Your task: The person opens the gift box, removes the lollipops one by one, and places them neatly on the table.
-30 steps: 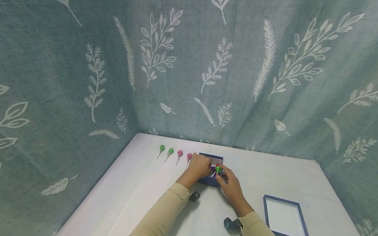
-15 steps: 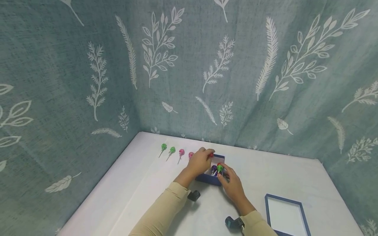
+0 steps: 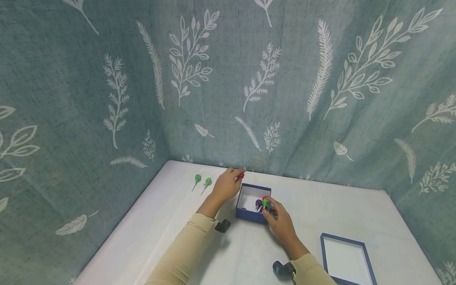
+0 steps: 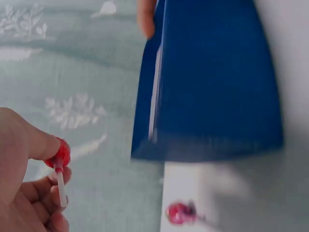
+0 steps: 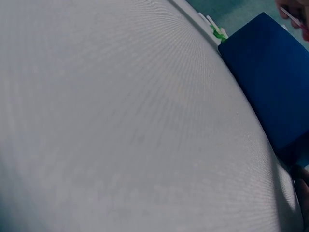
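Raised just beyond the blue box's left back corner, my left hand (image 3: 227,185) pinches a red lollipop (image 4: 60,152) between thumb and fingers, its white stick pointing down in the left wrist view. My right hand (image 3: 281,223) grips the right wall of the open blue box (image 3: 251,216), with thumb and index finger at the rim. Close by those fingers, inside the box, lie a green lollipop (image 3: 265,203) and a purple lollipop (image 3: 258,203), with red wrapping showing behind the green one. A bit of red shows at the box's front left.
Two green lollipops (image 3: 197,178) lie in a row on the white table (image 3: 171,221) at the back left. A pink lollipop (image 4: 179,213) shows below the box in the left wrist view. The blue-rimmed lid (image 3: 349,259) lies at the right front. A patterned curtain stands behind the table.
My left hand has come out of the box with the red lollipop and moved left and back, now covering the pink lollipops in the head view. My right hand stays at the box.
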A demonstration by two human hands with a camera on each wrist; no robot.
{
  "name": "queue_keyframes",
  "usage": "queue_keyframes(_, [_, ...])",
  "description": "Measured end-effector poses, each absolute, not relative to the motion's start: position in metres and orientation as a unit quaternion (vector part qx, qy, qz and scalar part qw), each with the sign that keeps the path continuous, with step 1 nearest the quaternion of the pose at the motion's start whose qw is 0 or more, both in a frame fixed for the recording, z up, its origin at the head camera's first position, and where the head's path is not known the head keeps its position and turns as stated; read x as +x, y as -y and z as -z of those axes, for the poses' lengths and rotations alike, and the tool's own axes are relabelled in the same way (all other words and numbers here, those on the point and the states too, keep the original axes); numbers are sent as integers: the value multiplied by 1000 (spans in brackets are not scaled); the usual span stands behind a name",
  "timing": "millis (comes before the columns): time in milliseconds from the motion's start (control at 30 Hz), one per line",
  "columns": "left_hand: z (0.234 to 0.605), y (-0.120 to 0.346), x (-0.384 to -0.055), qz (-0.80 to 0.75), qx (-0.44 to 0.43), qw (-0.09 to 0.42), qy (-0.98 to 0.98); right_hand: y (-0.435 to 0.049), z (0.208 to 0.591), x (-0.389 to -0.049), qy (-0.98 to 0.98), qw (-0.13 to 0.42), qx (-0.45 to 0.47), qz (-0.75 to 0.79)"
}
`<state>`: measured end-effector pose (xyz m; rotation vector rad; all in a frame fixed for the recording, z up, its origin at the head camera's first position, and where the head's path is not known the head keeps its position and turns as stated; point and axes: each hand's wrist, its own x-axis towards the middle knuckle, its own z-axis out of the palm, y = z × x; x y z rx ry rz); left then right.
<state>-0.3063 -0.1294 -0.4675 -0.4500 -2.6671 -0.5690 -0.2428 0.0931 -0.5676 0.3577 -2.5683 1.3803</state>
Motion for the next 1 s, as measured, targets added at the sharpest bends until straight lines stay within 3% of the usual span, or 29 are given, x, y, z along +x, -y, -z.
queue_keyframes(367, [475, 191, -326, 198, -109, 162, 961, -92, 566, -243, 870, 106, 120, -467])
queue_keyframes(633, [479, 241, -336, 217, -57, 169, 960, -91, 567, -241, 876, 97, 105, -461])
queue_keyframes(1000, [504, 300, -343, 267, 31, 96, 959, -90, 571, -242, 869, 107, 116, -469])
